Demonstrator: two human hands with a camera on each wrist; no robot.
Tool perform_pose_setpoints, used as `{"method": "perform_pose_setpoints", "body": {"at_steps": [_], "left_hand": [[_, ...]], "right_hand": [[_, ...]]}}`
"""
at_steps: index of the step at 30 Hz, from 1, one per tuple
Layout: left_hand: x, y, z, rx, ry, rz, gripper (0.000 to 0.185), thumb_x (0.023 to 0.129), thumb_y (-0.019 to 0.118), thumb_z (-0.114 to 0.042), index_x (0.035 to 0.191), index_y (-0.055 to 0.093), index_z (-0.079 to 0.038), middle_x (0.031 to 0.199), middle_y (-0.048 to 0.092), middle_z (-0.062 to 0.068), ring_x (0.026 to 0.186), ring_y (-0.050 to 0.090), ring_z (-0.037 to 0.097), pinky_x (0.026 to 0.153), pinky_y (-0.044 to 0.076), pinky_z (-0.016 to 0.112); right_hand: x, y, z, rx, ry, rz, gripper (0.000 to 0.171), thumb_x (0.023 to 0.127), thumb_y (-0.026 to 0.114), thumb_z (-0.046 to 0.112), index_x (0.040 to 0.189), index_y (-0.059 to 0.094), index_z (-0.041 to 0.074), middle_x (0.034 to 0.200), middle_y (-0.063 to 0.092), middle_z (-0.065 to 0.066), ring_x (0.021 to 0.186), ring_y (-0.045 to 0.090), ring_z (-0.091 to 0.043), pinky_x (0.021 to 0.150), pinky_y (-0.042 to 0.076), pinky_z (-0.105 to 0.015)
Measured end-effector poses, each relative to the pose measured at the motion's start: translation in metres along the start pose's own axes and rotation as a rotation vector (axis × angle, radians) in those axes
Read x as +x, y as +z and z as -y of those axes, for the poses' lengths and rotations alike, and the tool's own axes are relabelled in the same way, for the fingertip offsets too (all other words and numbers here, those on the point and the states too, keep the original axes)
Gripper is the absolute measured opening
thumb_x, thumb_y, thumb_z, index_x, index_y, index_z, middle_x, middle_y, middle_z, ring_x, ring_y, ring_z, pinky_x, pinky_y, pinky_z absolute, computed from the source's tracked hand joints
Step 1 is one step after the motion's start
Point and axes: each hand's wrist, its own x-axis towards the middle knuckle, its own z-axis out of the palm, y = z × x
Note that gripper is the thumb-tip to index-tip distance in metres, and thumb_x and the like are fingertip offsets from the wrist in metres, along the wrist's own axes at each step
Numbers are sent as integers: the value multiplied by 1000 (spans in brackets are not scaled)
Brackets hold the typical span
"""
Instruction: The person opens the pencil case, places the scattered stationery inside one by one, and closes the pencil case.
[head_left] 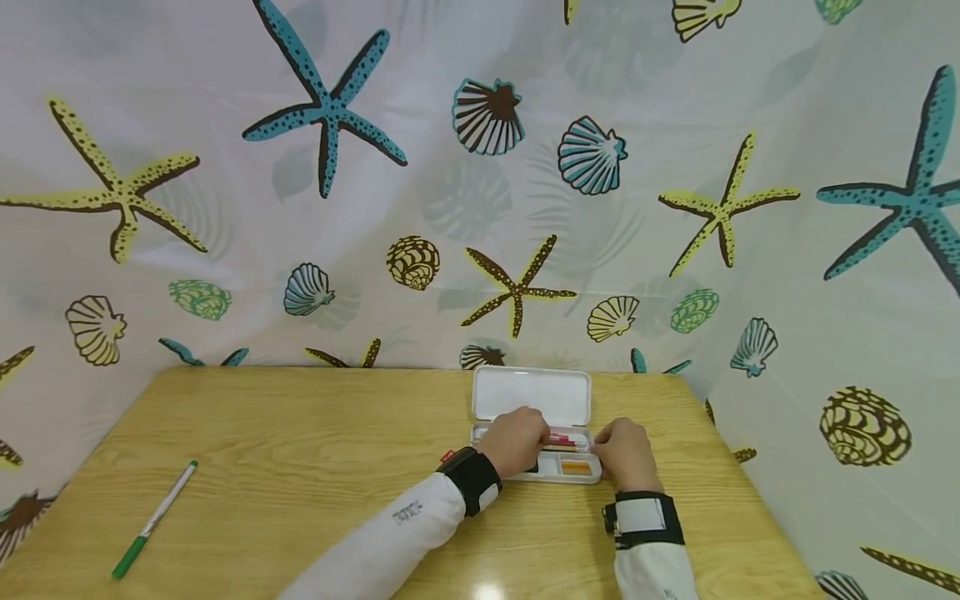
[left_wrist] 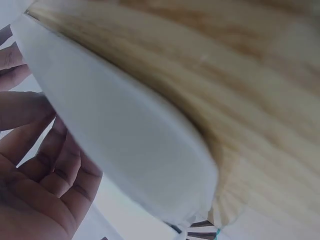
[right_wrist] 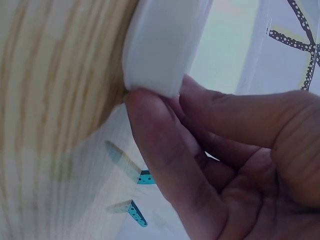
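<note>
A white pencil case (head_left: 547,479) lies on the table with its lid (head_left: 532,398) folded back. Inside are slim pink and red pencils (head_left: 561,439) and, in the front compartment, an orange-yellow piece (head_left: 576,467). My left hand (head_left: 516,442) is over the case's left half, fingertips at the pencils. In the left wrist view that hand (left_wrist: 45,185) has bent fingers beyond the white case wall (left_wrist: 125,120); whether they hold anything is hidden. At the right end, my right hand (head_left: 628,457) pinches the case's corner between thumb and forefinger, as the right wrist view shows.
A white pen with green ends (head_left: 153,518) lies at the table's left. Something small and red (head_left: 447,456) shows beside the left wristband. Behind the wooden table (head_left: 300,433) hangs a cloth (head_left: 420,192) printed with starfish and shells, which also borders the right side.
</note>
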Motion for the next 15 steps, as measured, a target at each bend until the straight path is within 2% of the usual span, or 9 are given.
{"method": "perform_pose_setpoints", "body": {"at_steps": [5, 9, 15], "left_hand": [[-3, -3, 1, -14, -16, 13, 19, 95, 68, 0, 92, 80, -14, 91, 70, -4, 83, 63, 7, 71, 54, 22], [-4, -6, 0, -31, -38, 34, 15, 92, 73, -1, 95, 80, -13, 92, 72, -3, 84, 63, 8, 74, 54, 23], [-4, -7, -5, 18, -32, 60, 17, 87, 80, -1, 99, 82, -13, 95, 73, -2, 90, 65, 11, 78, 55, 24]], "right_hand": [[0, -1, 1, -2, 7, -3, 9, 92, 73, 3, 91, 73, -6, 86, 68, -16, 72, 61, -25, 57, 50, -29], [-2, -1, 3, -5, 6, -2, 9, 92, 72, 3, 90, 73, -6, 86, 67, -16, 71, 61, -25, 56, 50, -30], [-2, -1, 3, 2, 0, -1, 9, 92, 72, 2, 90, 72, -7, 85, 67, -16, 71, 62, -25, 55, 50, -30]]}}
